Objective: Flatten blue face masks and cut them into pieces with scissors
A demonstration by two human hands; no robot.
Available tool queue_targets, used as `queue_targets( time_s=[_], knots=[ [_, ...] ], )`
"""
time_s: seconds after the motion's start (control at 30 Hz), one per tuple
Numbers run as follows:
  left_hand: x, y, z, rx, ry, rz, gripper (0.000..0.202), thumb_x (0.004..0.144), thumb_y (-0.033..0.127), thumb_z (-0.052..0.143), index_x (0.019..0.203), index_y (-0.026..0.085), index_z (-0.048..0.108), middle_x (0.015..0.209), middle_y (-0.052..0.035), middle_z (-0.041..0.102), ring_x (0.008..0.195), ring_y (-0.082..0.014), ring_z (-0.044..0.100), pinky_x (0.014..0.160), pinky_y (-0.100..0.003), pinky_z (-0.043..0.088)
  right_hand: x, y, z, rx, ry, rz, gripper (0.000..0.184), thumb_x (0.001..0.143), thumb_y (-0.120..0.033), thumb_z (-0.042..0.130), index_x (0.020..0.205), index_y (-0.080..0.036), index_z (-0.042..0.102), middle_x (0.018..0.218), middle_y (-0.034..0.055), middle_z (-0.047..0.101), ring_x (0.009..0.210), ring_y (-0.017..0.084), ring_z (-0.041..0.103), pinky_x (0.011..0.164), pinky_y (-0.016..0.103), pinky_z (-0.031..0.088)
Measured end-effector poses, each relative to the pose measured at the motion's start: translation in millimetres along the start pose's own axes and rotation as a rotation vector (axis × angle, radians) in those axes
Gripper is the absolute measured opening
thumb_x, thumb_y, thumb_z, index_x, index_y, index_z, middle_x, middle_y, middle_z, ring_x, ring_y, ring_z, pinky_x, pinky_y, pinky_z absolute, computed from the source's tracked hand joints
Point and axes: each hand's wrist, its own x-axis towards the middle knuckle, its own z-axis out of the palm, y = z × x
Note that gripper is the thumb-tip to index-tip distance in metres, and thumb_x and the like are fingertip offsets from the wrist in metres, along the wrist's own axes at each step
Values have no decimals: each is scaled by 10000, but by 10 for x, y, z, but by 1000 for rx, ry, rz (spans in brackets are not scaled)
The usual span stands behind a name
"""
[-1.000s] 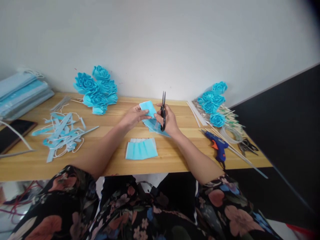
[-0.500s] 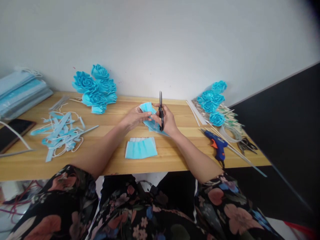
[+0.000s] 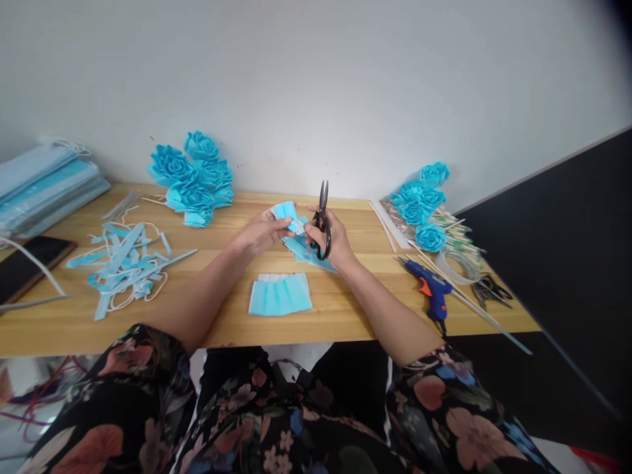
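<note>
Between thumb and fingers, my left hand pinches a small folded piece of blue mask fabric. My right hand has black-handled scissors in its grasp, blades pointing up and away from me. The right thumb and a finger are at the near corner of the fabric piece; whether they grip it I cannot tell. Beneath my hands, more blue fabric pieces lie on the wooden table, partly hidden. Closer to me rests a pleated blue fabric rectangle.
At left are cut strips and ear loops, a phone and a stack of masks. Blue fabric flowers stand at the back left, others at right. A glue gun, clear tape and pliers lie on the right.
The scissors have turned in my right hand, showing their handle loops and slightly parted blades. My right fingers have drawn slightly right, and the fabric in my left hand has tilted.
</note>
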Motion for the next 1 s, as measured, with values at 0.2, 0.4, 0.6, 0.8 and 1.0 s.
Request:
queue_targets(
  time_s=[0.2, 0.4, 0.6, 0.8, 1.0],
  knots=[
    [43, 25, -69, 4, 93, 82, 216, 684, 128, 828, 799, 107, 645, 751, -33, 728, 658, -130, 693, 698, -244, 569, -54, -123, -11, -2, -135, 80, 451, 832, -548, 620, 1125, -207, 581, 642, -54, 563, 426, 64, 463, 384, 209, 372],
    [92, 36, -150, -46, 106, 167, 253, 670, 145, 844, 812, 120, 636, 785, -14, 734, 695, -107, 693, 712, -216, 568, -131, -234, 32, -93, -291, 219, 455, 822, -555, 625, 1042, -160, 669, 586, -39, 566, 389, 45, 420, 352, 184, 318],
    [121, 28, -184, -39, 122, 204, 298, 622, 187, 877, 783, 115, 638, 755, -6, 716, 694, -110, 673, 665, -219, 555, -124, -226, 35, -103, -317, 262, 452, 832, -567, 607, 994, -150, 666, 588, -43, 578, 372, 30, 409, 347, 168, 306],
    [90, 37, -124, -21, 101, 206, 333, 580, 209, 895, 756, 121, 626, 730, -3, 703, 678, -113, 661, 668, -228, 539, -111, -197, 22, -87, -319, 274, 473, 822, -594, 619, 973, -148, 662, 597, -32, 588, 379, 31, 411, 341, 165, 312],
    [57, 43, -74, 29, 68, 207, 354, 579, 236, 900, 774, 111, 633, 741, -15, 704, 673, -122, 657, 697, -257, 545, -109, -187, 20, -71, -312, 265, 503, 828, -603, 614, 1034, -149, 675, 607, -25, 599, 384, 38, 417, 348, 171, 318]
  ],
)
